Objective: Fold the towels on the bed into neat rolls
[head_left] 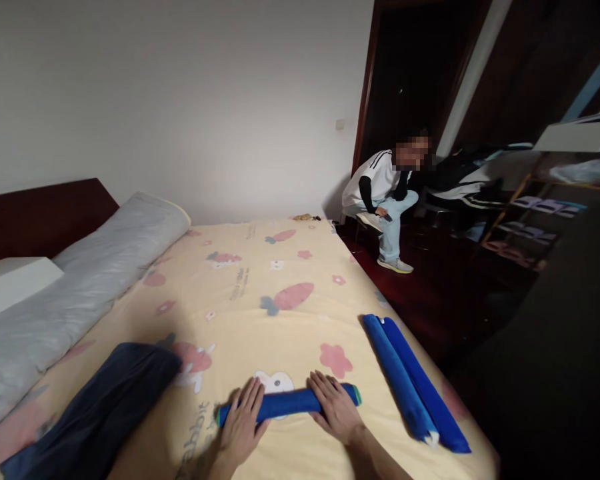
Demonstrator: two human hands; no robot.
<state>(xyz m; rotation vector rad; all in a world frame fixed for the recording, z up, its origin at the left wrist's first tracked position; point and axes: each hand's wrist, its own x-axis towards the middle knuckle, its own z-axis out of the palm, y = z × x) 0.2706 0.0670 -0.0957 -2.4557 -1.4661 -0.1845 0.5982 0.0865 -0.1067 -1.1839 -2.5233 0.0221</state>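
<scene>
Blue rolls (290, 403) (399, 377) (427, 385) number three, one under two hands (243, 415) (336, 408).

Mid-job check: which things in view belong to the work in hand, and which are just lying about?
In the work:
blue roll, under the left hand and right hand
two similar blue rolls, probably
patterned sheet, as work surface

Apparently just lying about:
grey bedding
white angular object
shoe rack
dark cloth, untouched, though it could be either
</scene>
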